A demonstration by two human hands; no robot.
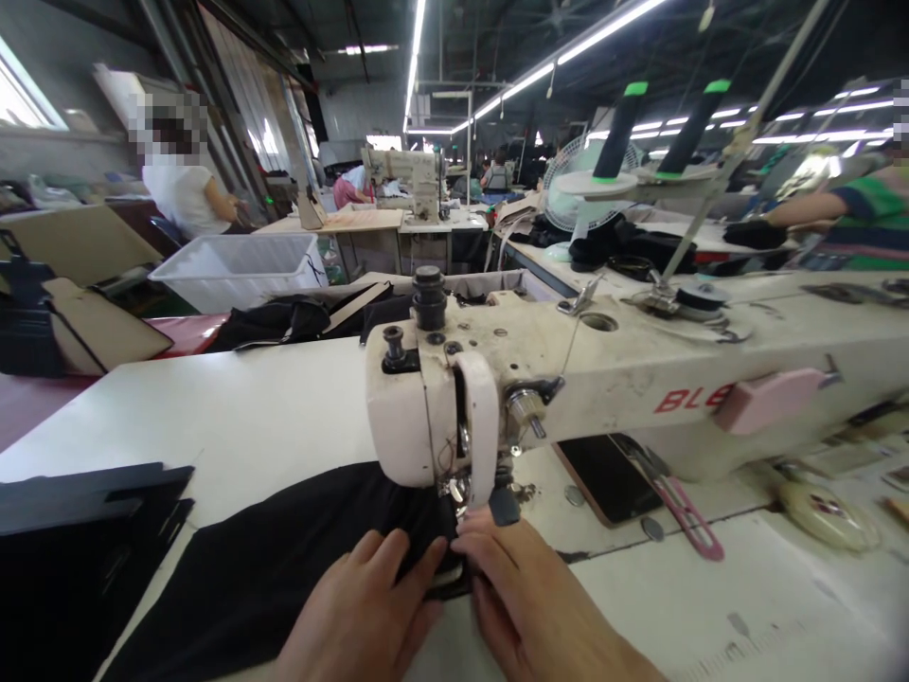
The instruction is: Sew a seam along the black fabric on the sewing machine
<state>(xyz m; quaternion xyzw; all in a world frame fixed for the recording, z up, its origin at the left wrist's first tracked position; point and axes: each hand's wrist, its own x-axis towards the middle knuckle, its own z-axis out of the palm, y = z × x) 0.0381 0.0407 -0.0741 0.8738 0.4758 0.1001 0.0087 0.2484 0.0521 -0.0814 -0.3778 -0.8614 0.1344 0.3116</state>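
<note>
A piece of black fabric (284,540) lies on the white sewing table and runs under the head of a sewing machine (408,426). My left hand (373,606) presses on the fabric just in front of the needle area, its fingers bent and its thumb and forefinger closed on the cloth. Close beside it, my right hand (529,597) has its fingers together at the fabric's right edge, with the fingertips right by the presser foot (460,497). Both hands partly cover the cloth's edge, where a small pale strip shows between them.
Dark cut pieces (71,559) are stacked at the left. Under the machine arm lie a phone (611,478) and pink-handled snips (686,511). Behind stand a white bin (241,270), a fan (579,185) and thread cones (617,133). Other people sit at work farther back.
</note>
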